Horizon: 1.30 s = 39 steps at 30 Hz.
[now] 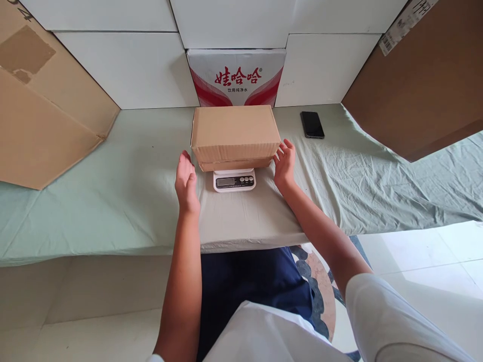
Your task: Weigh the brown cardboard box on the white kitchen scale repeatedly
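Two open hands flank the cardboard box (235, 131) on the scale (234, 180).
I see left hand (186, 182) at the box's 8 o'clock, flat, apart from it; right hand (285, 164) at 4 o'clock, fingers spread, fingertips touching its corner. Phone (312, 124) at 2 o'clock.

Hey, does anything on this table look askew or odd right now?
The brown cardboard box overhangs the small white digital scale on both sides. The pale green tablecloth is wrinkled at right. Nothing is spilled.
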### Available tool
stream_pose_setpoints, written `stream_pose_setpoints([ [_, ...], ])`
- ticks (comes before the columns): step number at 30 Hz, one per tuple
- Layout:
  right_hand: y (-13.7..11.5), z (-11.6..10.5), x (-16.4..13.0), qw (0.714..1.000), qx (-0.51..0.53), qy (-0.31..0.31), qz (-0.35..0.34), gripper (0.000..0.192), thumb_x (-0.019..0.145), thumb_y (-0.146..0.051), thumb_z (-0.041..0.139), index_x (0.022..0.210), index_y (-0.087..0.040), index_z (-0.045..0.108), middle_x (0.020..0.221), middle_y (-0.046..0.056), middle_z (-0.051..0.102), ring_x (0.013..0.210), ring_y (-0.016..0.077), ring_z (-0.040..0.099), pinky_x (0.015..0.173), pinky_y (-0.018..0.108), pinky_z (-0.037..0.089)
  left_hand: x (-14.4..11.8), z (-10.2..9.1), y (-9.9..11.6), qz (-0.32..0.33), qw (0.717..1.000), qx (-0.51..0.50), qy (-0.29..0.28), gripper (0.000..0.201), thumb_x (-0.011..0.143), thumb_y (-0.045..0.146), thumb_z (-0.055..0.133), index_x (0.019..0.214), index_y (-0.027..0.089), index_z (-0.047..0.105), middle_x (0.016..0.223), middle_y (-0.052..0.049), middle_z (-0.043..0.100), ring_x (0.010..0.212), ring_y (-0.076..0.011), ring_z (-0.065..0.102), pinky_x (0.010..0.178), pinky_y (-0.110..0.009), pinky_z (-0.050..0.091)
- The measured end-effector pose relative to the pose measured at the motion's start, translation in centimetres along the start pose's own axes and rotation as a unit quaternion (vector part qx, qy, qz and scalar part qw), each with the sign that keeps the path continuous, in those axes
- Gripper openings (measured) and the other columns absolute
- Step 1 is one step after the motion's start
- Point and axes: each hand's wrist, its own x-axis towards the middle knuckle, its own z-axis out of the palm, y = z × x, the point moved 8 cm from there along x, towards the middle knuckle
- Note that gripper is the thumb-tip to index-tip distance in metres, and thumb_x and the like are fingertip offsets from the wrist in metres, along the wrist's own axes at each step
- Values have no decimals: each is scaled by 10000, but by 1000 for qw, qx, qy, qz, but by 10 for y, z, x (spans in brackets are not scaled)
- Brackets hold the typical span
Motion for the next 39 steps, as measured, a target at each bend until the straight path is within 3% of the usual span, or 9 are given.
stream_pose_setpoints([
  [18, -3, 1, -3, 1000, 12, 6, 12, 467, 847, -531, 479, 1283, -363, 462, 1427, 49, 556, 1403, 262, 546, 1247, 663, 341, 0, 3, 0, -4, 1000, 5, -6, 843, 865, 688, 641, 1580, 288, 442, 1740, -106, 317, 1637, -330, 204, 1350, -527, 177],
  [22, -5, 3, -2, 1000, -13, -21, -9, 474, 870, -561, 444, 1307, -375, 452, 1442, 46, 543, 1437, 263, 518, 1242, 670, 349, 0, 5, 1, -9, 1000, 12, -13, 861, 852, 704, 645, 1581, 296, 438, 1742, -97, 312, 1639, -322, 199, 1351, -514, 190],
  [26, -6, 2, -3, 1000, 16, 0, -2, 442, 863, -539, 468, 1267, -359, 468, 1415, 37, 571, 1467, 254, 502, 1277, 663, 308, 0, 6, 3, -12, 1000, 16, -12, 879, 844, 719, 647, 1583, 294, 434, 1745, -97, 305, 1641, -327, 186, 1352, -511, 190],
  [32, -16, 9, -9, 1000, -3, -21, -20, 442, 881, -562, 448, 1286, -385, 465, 1477, 19, 546, 1506, 245, 471, 1253, 646, 358, 0, 7, 4, -17, 1000, 2, -13, 863, 842, 679, 678, 1571, 271, 461, 1732, -101, 331, 1633, -312, 229, 1347, -485, 216],
  [39, -37, 27, -29, 998, 30, -43, -22, 444, 854, -544, 545, 1272, -397, 528, 1484, -22, 579, 1503, 272, 474, 1307, 620, 319, -4, 8, 3, -20, 1000, -14, -8, 798, 895, 799, 466, 1535, 323, 518, 1711, -61, 384, 1617, -266, 290, 1331, -421, 259],
])
